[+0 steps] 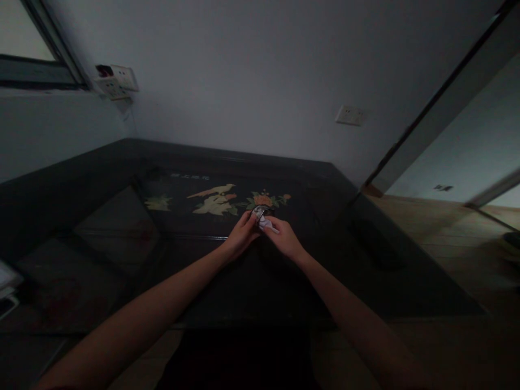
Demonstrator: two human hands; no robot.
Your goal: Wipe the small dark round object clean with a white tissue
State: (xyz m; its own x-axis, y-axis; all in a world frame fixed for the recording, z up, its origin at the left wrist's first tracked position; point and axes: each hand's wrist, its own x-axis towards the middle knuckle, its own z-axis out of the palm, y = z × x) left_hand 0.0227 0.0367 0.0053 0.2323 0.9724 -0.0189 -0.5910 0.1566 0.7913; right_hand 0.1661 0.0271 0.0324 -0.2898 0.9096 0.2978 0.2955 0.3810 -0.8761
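Both my arms reach forward over a dark table (pixel 101 179) painted with birds and flowers. My left hand (pixel 242 233) has its fingers closed on a small round shiny object (pixel 260 211), perhaps a watch or bangle, held just above the tabletop. My right hand (pixel 284 237) pinches a small white crumpled piece (pixel 266 223), like a cloth or tissue, pressed against that object. The two hands meet at the middle of the table. The dim light hides what exactly the object is.
A grey wall stands behind the table, with a socket (pixel 349 115) and a switch box (pixel 116 81) at the left corner. A window (pixel 24 49) is at upper left. A doorway and wooden floor (pixel 447 227) lie to the right. Something pale (pixel 8 279) sits at the left edge.
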